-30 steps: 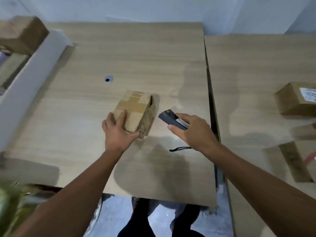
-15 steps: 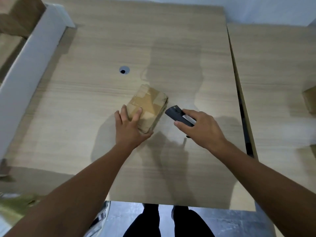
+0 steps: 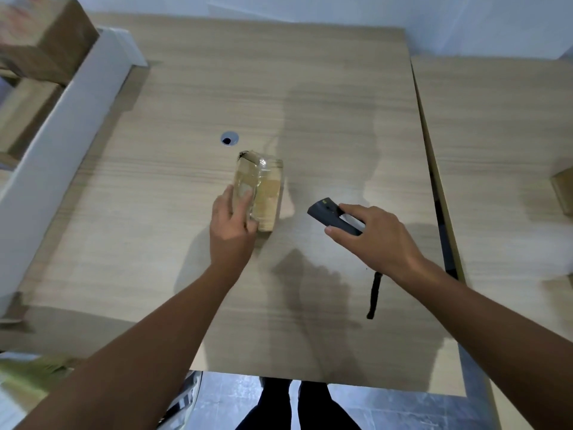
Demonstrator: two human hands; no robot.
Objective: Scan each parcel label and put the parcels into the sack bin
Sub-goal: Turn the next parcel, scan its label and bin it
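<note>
A small taped cardboard parcel (image 3: 263,190) lies on the wooden table (image 3: 173,193) near its middle. My left hand (image 3: 231,226) grips the parcel's near left end, fingers on top and thumb at the near edge. No label shows on the sides I can see. To the right, my right hand (image 3: 372,237) holds a dark handheld scanner (image 3: 333,217), its head pointing up and left, a short way from the parcel. The scanner's black wrist strap (image 3: 373,294) hangs below my wrist.
A white-walled bin (image 3: 59,144) runs along the table's left side, with brown boxes (image 3: 37,41) behind it. A second table (image 3: 502,156) adjoins on the right, with another parcel (image 3: 562,190) at the frame edge. A cable hole (image 3: 229,139) lies beyond the parcel.
My left hand has turned the parcel so it lies lengthwise away from me. My right hand with the scanner has drawn back to the right, widening the gap to the parcel.
</note>
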